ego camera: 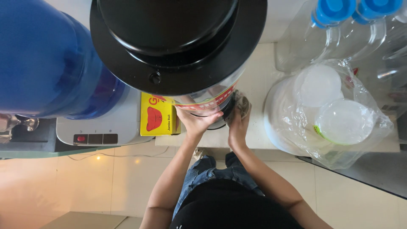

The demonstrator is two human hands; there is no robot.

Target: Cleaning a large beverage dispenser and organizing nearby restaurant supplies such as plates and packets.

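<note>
1. Below, my left hand [196, 122] presses palm-flat against the lower wall of the tall clear plastic dispenser jar with a wide black round lid [178, 42]; the fingers are spread on the curved wall, not closed round anything.
2. My right hand [238, 123] is closed on a crumpled grey-brown cloth [241, 104], held against the jar's lower right side.
3. The jar stands upright near the front edge of the pale stone counter [258, 85], its long axis vertical and its lid facing the camera; a red-and-cream band circles the clear wall under the lid's rim.
4. Open room is tight: a yellow cardboard box with red print [157, 116] sits just left of my left hand, beside a white water dispenser [99, 127] carrying a large blue translucent bottle [46, 59].
5. To the right, well apart from my right hand, a thin crinkled clear plastic bag of round translucent lids [339, 114] overhangs the counter edge; clear plastic bottles with blue caps [335, 25] stand behind it.
6. Between jar and bag, the counter is bare and smooth; glossy cream floor tiles [106, 178] lie beneath.
</note>
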